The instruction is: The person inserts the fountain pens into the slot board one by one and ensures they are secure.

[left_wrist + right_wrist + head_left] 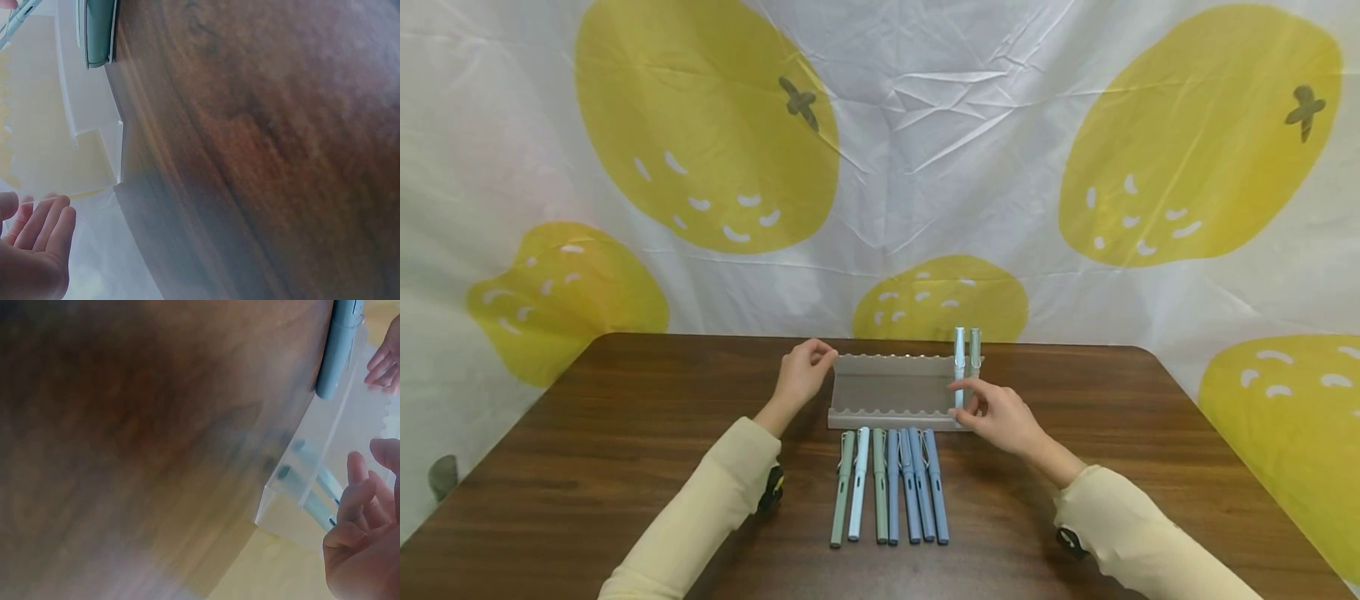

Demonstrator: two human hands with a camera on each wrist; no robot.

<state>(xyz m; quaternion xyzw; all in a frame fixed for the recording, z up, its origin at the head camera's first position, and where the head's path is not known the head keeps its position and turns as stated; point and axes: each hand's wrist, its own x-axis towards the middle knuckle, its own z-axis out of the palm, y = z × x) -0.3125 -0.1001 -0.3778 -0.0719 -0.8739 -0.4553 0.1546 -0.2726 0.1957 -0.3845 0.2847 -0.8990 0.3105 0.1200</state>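
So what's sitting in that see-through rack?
Two pens, a light blue pen and a green pen, lean in the clear rack at its right end. The right hand covers their lower ends.

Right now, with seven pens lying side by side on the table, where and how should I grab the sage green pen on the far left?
Pinch the far-left green pen at mid-barrel, coming from above with the left hand. It lies flat; its left side faces bare table, while the light blue pen sits close on its right, so a finger probably has to wedge in there.
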